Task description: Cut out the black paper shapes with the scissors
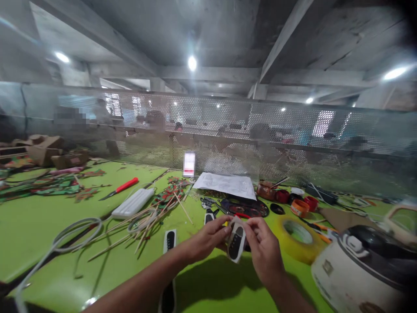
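A small white card with a black shoe-shaped piece (236, 244) is held upright between both hands above the green table. My left hand (208, 239) pinches its left edge, fingers closed. At the upper right edge, my right hand (264, 248) has its thumb and fingers closed on the card. Another black shoe-shaped piece on white (170, 241) lies beyond my left forearm, and a long dark piece with a white edge (168, 299) shows below that forearm. A further black and white piece (209, 217) lies just behind my left hand.
Thin wooden sticks (143, 226), a white power strip (133, 203) and a red-handled knife (126, 185) lie left. Yellow tape (284, 245) and a white appliance (345, 278) stand right. White paper (225, 185) lies before the perforated screen (218, 113).
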The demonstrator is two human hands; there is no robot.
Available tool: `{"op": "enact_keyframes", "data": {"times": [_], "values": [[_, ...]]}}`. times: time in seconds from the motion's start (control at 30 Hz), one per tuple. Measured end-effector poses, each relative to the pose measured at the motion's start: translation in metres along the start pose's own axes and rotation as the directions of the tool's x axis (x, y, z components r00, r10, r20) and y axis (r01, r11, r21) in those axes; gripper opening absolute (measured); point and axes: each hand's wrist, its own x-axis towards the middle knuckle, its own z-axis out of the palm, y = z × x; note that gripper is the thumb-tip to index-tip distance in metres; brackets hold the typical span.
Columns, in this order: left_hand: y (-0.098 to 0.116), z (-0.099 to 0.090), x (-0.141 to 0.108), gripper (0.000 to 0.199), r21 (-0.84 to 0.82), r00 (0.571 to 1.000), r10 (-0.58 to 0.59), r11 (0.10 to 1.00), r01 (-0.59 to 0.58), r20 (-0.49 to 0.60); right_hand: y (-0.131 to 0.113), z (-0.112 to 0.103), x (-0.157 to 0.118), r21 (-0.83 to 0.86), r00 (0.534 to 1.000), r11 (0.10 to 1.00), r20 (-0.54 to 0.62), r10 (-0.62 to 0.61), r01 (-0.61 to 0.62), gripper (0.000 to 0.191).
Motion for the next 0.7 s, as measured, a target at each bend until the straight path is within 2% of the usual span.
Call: {"op": "enact_keyframes", "data": {"times": [0.1, 0.2, 0.27, 0.37, 0.57, 0.7], "values": [[-0.001, -0.008, -0.003, 0.040, -0.105, 0.996, -0.020, 0.994, 0.028, 0.081, 0.004, 0.003, 0.000, 0.175, 0.994, 0.979, 0.041, 0.099, -0.104, 0.025], [-0.003, -0.013, -0.007, 0.069, -0.128, 0.981, 0.002, 0.991, 0.023, 0.195, 0.006, 0.006, 0.000, 0.355, 0.971, 0.905, 0.109, 0.211, -0.236, 0.023], [-0.004, -0.010, -0.009, 0.085, -0.017, 0.980, 0.054, 0.999, -0.051, 0.193, 0.007, 0.007, 0.001, 0.452, 0.957, 0.843, 0.132, 0.259, -0.290, 0.023], [-0.002, 0.000, -0.014, 0.092, 0.251, 0.983, 0.145, 0.953, -0.170, 0.115, 0.007, 0.008, 0.003, 0.546, 0.942, 0.768, 0.166, 0.292, -0.334, 0.024], [0.007, 0.010, -0.023, 0.082, 0.592, 0.960, 0.278, 0.769, -0.241, 0.029, 0.005, 0.007, 0.004, 0.619, 0.926, 0.691, 0.205, 0.317, -0.373, 0.028], [0.009, 0.009, -0.024, 0.074, 0.680, 0.942, 0.330, 0.677, -0.283, 0.065, -0.002, 0.009, -0.001, 0.612, 0.921, 0.691, 0.199, 0.336, -0.385, 0.031]]}}
